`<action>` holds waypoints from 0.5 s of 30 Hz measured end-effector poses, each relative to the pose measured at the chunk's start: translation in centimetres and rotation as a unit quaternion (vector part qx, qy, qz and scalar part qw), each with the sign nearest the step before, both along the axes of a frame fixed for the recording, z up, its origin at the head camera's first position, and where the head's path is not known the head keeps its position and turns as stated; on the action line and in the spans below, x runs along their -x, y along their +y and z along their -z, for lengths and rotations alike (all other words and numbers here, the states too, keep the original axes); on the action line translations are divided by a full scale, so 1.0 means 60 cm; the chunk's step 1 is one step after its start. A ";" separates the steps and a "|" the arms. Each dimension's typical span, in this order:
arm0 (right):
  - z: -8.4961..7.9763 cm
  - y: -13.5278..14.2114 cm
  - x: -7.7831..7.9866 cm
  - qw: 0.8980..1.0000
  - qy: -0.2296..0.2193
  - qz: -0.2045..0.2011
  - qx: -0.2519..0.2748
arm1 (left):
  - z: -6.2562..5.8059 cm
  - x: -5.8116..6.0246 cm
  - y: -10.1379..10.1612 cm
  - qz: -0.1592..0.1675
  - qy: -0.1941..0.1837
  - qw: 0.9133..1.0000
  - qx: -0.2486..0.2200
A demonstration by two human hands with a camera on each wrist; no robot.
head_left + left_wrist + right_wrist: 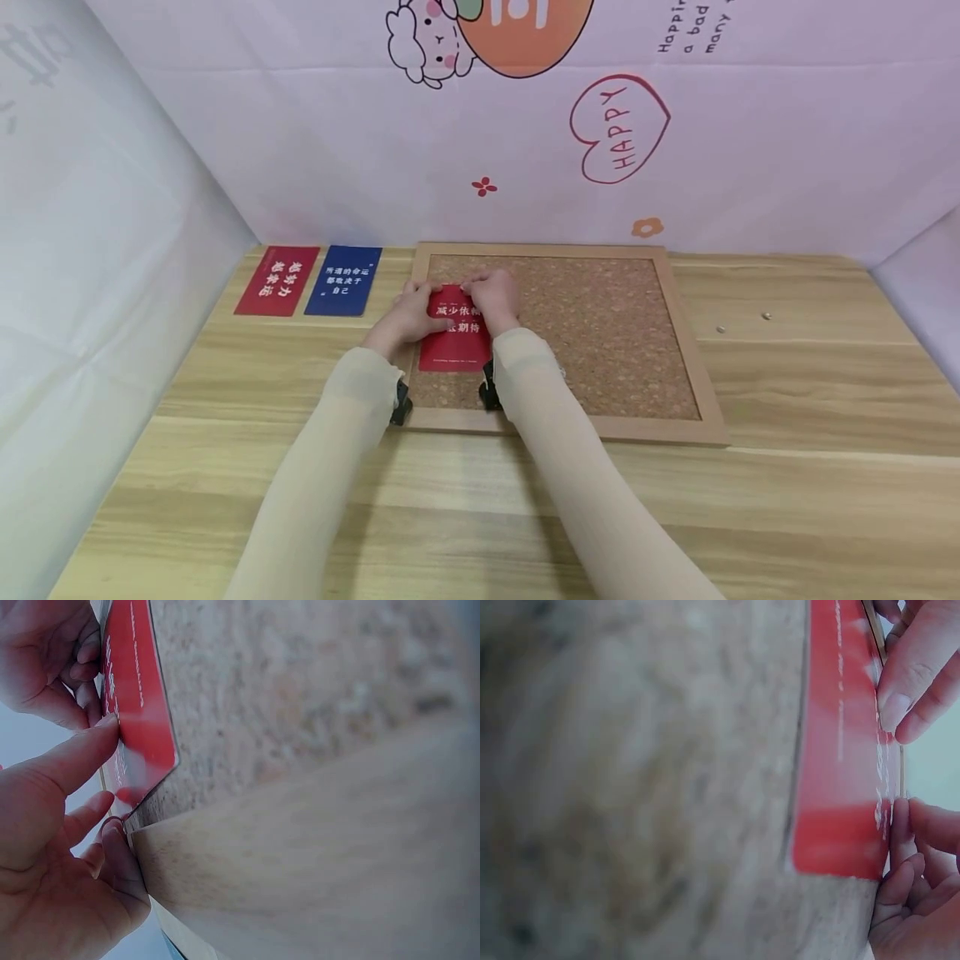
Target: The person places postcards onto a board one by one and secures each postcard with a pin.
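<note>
A red card [453, 354] with white writing lies on the left part of a framed cork board [600, 333]. My left hand [408, 315] is at the card's left side, its thumb [94, 746] stretched onto the card's face. The other left fingers rest at the upper left edge, over the wooden frame. At the card's upper right my right hand [495, 296] has its fingers curled, thumb and forefinger together by the top edge. Whatever lies between those fingertips is hidden. In the right wrist view, the right hand [922, 892] touches the card's edge.
Left of the board lie another red card [277, 281] and a blue card [343, 281]. Two small shiny pieces [766, 316] sit on the wooden table [810, 383] to the right. Behind the board rises a printed white cloth [337, 150].
</note>
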State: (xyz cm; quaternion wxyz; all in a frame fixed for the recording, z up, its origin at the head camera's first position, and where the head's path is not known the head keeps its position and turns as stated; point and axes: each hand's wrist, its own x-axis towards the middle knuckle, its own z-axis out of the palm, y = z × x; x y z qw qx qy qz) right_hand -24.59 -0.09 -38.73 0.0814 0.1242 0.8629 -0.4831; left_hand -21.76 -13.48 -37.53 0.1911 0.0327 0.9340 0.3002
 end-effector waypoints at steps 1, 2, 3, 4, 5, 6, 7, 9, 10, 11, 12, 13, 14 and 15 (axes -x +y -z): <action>-0.001 0.000 0.000 1.000 -0.001 0.000 -0.003 | 0.000 0.000 0.000 0.000 0.000 1.000 -0.001; -0.002 -0.001 0.000 1.000 -0.003 -0.001 -0.008 | 0.000 0.000 0.001 0.000 0.000 1.000 -0.001; -0.004 -0.001 -0.001 1.000 -0.005 -0.001 -0.012 | 0.000 0.000 0.001 0.000 0.000 1.000 -0.002; -0.005 -0.001 -0.001 1.000 -0.006 -0.003 -0.018 | 0.000 0.000 0.001 -0.002 -0.001 1.000 -0.004; -0.007 -0.001 -0.002 1.000 -0.008 -0.004 -0.019 | 0.000 0.000 0.001 -0.003 -0.002 1.000 -0.005; -0.009 -0.002 -0.003 1.000 -0.011 -0.005 -0.020 | 0.001 0.000 0.001 -0.004 -0.003 1.000 -0.006; -0.011 -0.002 -0.003 1.000 -0.015 -0.006 -0.022 | 0.002 0.001 0.001 -0.004 -0.003 1.000 -0.005; -0.013 -0.002 -0.002 0.999 -0.021 -0.010 -0.031 | 0.003 0.001 0.000 -0.005 -0.005 1.000 -0.007; -0.014 -0.002 -0.001 0.999 -0.024 -0.014 -0.040 | 0.004 0.001 0.000 -0.004 -0.005 1.000 -0.006; -0.015 -0.002 0.000 0.998 -0.027 -0.019 -0.047 | 0.005 0.002 0.000 -0.004 -0.004 1.000 -0.004; -0.016 -0.002 0.000 0.998 -0.030 -0.024 -0.057 | 0.005 0.002 0.000 -0.003 -0.005 1.000 -0.003; -0.016 -0.002 0.001 0.997 -0.034 -0.029 -0.066 | 0.006 0.003 0.000 -0.003 -0.005 1.000 -0.003; -0.017 -0.002 0.002 0.996 -0.033 -0.034 -0.075 | 0.006 0.003 -0.001 -0.003 -0.004 1.000 -0.002; -0.018 -0.002 0.002 0.995 -0.034 -0.038 -0.081 | 0.006 0.004 -0.001 -0.003 -0.004 1.000 -0.001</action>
